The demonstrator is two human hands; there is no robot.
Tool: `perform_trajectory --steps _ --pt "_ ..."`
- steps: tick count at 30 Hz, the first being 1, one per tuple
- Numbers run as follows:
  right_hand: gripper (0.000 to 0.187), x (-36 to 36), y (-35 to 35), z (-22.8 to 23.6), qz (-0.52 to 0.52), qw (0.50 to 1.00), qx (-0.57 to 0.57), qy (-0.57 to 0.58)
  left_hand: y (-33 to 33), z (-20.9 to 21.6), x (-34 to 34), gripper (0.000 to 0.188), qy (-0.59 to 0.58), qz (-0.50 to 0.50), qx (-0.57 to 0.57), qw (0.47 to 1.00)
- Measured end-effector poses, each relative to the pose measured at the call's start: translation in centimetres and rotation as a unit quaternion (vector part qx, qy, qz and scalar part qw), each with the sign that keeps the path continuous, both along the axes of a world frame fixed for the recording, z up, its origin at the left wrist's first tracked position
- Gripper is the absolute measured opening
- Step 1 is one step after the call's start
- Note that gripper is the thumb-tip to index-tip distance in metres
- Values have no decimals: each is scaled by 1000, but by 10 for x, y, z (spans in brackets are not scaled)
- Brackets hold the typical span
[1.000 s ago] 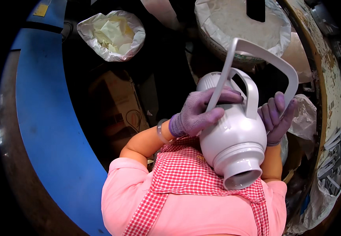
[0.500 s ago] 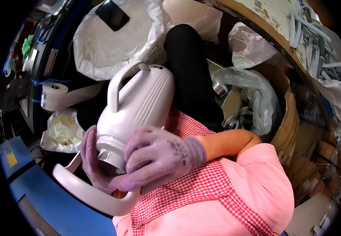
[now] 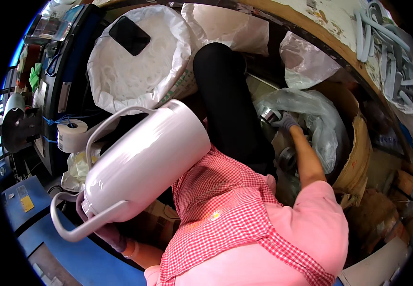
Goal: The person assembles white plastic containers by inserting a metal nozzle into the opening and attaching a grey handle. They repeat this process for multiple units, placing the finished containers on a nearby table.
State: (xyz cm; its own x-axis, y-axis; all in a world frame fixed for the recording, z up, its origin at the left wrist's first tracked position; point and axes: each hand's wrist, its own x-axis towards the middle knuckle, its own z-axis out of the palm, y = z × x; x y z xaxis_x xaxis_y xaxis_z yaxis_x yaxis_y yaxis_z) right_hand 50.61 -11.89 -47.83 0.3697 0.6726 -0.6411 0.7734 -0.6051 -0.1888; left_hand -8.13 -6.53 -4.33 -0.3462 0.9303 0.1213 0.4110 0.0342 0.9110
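A pale lilac-white thermos jug lies tilted across my lap, its base toward the upper right and its neck toward the lower left. It has a long side handle, and a white carrying handle swings at the neck. My left hand, in a purple knit glove, grips the jug around the neck from below; the jug hides most of its fingers. My gloved right hand reaches into a clear plastic bag, its fingers closed at the edge of a shiny silver round part. Other silver round parts lie in the bag.
A cardboard box surrounds the clear bag. Ahead, a white sack holds translucent rings, with a black phone on top. A tape roll hangs at left. Grey strips stick out of a sack at far right.
My right hand has left the jug's neck and moved right into the clear bag. The jug has turned, bringing its base nearer, and its neck has shifted down and left with my left hand.
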Motion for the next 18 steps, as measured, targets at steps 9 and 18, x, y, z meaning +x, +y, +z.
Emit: perform_trajectory --steps 9,18 --pt "92 -31 31 73 -29 995 -39 88 4 -59 -36 52 -326 73 -18 942" --pt "90 -48 16 317 -209 792 355 450 1 -101 -3 48 -286 2 -45 957"
